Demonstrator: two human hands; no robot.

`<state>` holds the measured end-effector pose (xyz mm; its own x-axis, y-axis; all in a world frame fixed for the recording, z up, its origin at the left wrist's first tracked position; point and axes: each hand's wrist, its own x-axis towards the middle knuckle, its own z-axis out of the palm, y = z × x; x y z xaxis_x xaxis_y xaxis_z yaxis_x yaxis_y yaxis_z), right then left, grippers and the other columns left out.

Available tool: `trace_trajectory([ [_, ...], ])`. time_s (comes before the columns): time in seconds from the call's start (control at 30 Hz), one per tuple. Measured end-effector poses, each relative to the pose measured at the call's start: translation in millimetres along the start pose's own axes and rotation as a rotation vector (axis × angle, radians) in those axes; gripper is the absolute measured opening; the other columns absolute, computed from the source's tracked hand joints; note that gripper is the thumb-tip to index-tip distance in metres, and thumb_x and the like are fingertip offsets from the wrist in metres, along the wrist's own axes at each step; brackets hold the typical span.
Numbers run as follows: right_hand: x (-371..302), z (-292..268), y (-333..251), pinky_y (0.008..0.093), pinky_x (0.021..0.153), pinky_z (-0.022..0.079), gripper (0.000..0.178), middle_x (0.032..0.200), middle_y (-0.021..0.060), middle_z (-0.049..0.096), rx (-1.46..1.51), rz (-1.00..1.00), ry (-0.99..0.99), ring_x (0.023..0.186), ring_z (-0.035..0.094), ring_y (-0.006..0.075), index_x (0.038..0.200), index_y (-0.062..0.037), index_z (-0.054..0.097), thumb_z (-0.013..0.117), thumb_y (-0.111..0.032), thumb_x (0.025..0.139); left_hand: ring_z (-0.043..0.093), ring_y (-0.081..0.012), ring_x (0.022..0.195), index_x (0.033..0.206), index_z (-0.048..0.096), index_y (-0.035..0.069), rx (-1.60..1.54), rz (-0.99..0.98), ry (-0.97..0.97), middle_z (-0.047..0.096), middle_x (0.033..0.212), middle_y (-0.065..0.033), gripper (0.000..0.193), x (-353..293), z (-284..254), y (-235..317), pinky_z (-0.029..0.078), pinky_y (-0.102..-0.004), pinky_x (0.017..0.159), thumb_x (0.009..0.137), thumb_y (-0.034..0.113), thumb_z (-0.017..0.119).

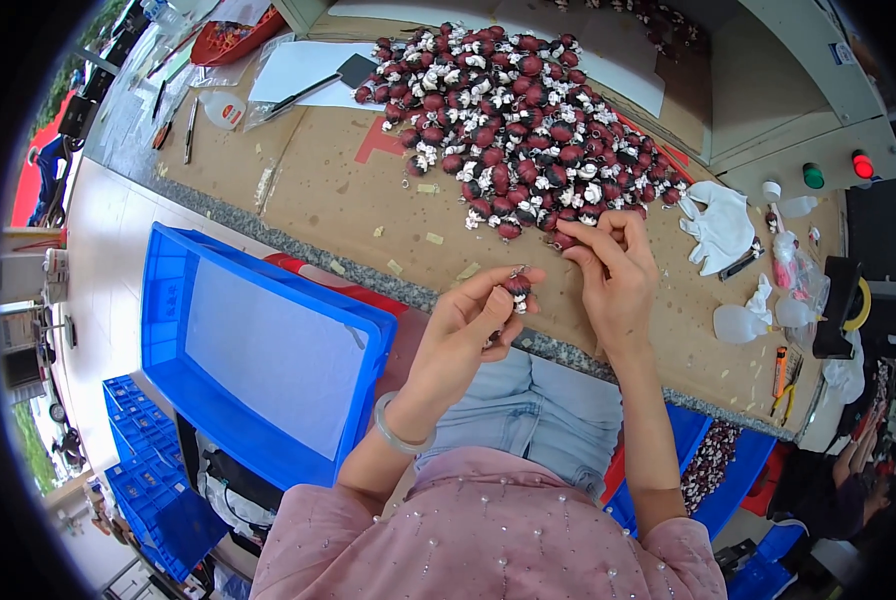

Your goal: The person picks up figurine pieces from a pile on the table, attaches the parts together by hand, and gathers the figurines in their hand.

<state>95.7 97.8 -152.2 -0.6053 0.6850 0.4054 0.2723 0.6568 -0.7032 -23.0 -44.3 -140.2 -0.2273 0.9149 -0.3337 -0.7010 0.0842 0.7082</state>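
Note:
A large heap of small dark red and white pieces (528, 120) lies on the cardboard-covered table (328, 190). My left hand (468, 330) pinches one dark red and white piece (517, 287) between thumb and fingertips, just above the table's near edge. My right hand (616, 265) reaches to the near edge of the heap, its fingertips closed on another small piece (566, 240) there. A pale bangle sits on my left wrist.
A blue plastic crate (258, 350) stands at my left below the table. White gloves (723, 225), small bottles and hand tools (783, 375) lie at the right. A machine housing with green and red buttons (838, 168) stands at the back right. More blue crates sit on the floor.

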Motion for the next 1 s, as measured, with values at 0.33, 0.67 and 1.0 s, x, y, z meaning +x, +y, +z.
trace_trajectory([
  [0.33, -17, -26, -15, 0.0269, 0.075, 0.048, 0.024, 0.098, 0.0090, 0.062, 0.630, 0.367, 0.112, 0.081, 0.057, 0.0143, 0.103, 0.0020, 0.058, 0.065, 0.004, 0.080, 0.041, -0.0057, 0.068, 0.120, 0.052, 0.002, -0.169, -0.091, -0.121, 0.054, 0.095, -0.0028, 0.033, 2, -2, -4, 0.029, -0.0169, 0.051, 0.101, 0.027, 0.042],
  [0.67, -53, -43, -26, 0.0251, 0.070, 0.054, 0.027, 0.091, 0.0126, 0.065, 0.749, 0.535, 0.105, 0.082, 0.065, 0.0153, 0.105, 0.0048, 0.055, 0.065, 0.008, 0.081, 0.048, -0.0116, 0.070, 0.099, 0.052, 0.005, -0.366, -0.130, -0.186, 0.054, 0.096, -0.0081, 0.024, 4, 16, -1, 0.030, -0.0211, 0.047, 0.099, 0.028, 0.044],
  [1.0, -58, -45, -34, 0.0303, 0.065, 0.058, 0.022, 0.090, 0.0189, 0.067, 1.021, 0.722, 0.034, 0.074, 0.068, 0.0221, 0.108, 0.0083, 0.057, 0.059, -0.004, 0.090, 0.038, -0.0001, 0.056, 0.095, 0.063, 0.002, 0.330, 0.167, 0.083, 0.052, 0.079, 0.0034, 0.009, 5, 33, -21, 0.025, -0.0151, 0.043, 0.090, 0.010, 0.061],
])
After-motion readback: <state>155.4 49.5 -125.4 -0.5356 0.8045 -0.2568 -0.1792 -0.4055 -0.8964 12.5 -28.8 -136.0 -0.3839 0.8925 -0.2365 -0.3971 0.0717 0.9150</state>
